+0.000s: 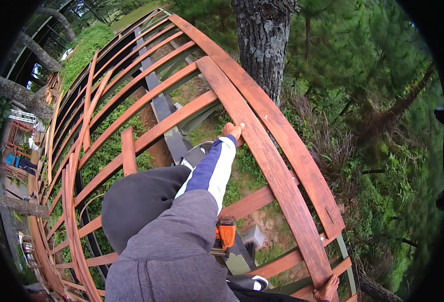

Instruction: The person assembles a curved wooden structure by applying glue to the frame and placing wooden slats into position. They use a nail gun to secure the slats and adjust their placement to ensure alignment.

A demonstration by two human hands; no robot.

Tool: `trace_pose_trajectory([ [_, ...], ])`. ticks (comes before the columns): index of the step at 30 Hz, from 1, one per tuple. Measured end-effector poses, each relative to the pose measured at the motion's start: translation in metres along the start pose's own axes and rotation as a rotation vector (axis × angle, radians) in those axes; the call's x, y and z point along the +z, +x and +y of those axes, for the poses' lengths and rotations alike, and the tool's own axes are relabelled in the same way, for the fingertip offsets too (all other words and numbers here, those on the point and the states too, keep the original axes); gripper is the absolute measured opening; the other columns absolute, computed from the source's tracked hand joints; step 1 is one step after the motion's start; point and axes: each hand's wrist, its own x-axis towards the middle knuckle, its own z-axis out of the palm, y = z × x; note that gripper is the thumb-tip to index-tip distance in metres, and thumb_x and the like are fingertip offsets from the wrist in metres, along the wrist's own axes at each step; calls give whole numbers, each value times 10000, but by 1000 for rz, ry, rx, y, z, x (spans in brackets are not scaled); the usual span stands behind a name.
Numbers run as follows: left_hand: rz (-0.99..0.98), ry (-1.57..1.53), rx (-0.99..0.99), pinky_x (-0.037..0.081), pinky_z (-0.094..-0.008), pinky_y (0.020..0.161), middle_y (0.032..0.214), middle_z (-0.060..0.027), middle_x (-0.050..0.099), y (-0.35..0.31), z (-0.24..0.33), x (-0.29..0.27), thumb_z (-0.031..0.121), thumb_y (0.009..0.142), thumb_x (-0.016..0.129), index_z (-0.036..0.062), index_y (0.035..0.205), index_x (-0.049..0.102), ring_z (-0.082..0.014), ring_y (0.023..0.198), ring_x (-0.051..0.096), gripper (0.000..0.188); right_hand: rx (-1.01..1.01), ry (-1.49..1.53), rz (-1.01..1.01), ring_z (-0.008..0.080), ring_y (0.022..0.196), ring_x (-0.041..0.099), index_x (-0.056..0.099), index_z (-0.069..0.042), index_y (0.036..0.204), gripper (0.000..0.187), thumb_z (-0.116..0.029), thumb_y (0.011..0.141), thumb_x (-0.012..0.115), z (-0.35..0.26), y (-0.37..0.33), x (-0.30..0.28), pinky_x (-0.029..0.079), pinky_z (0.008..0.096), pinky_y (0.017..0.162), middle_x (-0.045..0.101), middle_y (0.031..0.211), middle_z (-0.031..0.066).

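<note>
A long reddish-brown wooden plank (pixel 277 176) lies across the joists, running from the upper middle to the lower right. My left hand (pixel 233 131), at the end of a blue and white sleeve, is closed on its inner edge with the thumb on top. Down at the near end, my right hand (pixel 327 289) is wrapped over the same plank. Alongside, a second plank (pixel 292 151) forms the outer edge, with a narrow gap between the two. An orange nail gun (pixel 226 233) sits beside my body, partly hidden by my grey top.
Wooden joists (pixel 182 118) cross dark metal beams (pixel 164 108), with open gaps showing the ground below. Loose boards (pixel 69 221) lie over the joists on the left. A tree trunk (pixel 264 45) stands just beyond the outer edge. My shoe (pixel 258 283) shows near the bottom.
</note>
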Motion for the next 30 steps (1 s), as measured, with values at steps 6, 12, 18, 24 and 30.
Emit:
trace_pose_trajectory([
  [6,58,-60,95,382,-527,974,1003,-269,665,6,-6,2,412,785,739,-52,877,670,-428,1052,587,478,74,212,18,432,1375,265,181,21,1470,1259,-199,421,841,6,16,15,262,503,1133,321,1447,268],
  [12,52,-60,99,507,-420,693,828,-156,646,4,2,0,236,925,648,18,703,517,-255,703,612,337,66,213,67,446,1336,300,213,50,1431,1182,-162,431,809,19,24,39,294,496,1112,361,1387,287],
  [18,-37,-87,49,517,-412,732,938,-184,678,-1,7,-1,232,938,626,-39,804,603,-265,802,654,304,18,228,138,451,1334,299,212,54,1432,1191,-165,434,824,25,25,42,285,499,1117,356,1395,283],
  [24,-4,-46,101,511,-406,692,899,-176,682,2,4,-1,227,933,633,-48,819,614,-256,735,646,299,21,230,131,451,1329,306,213,52,1436,1204,-151,423,832,21,27,39,281,502,1119,358,1395,283],
  [30,27,-72,127,506,-395,647,822,-166,684,11,-3,4,222,926,643,-43,762,619,-249,653,634,312,43,251,136,451,1329,307,214,45,1443,1213,-136,415,830,21,26,40,280,505,1118,362,1394,285],
])
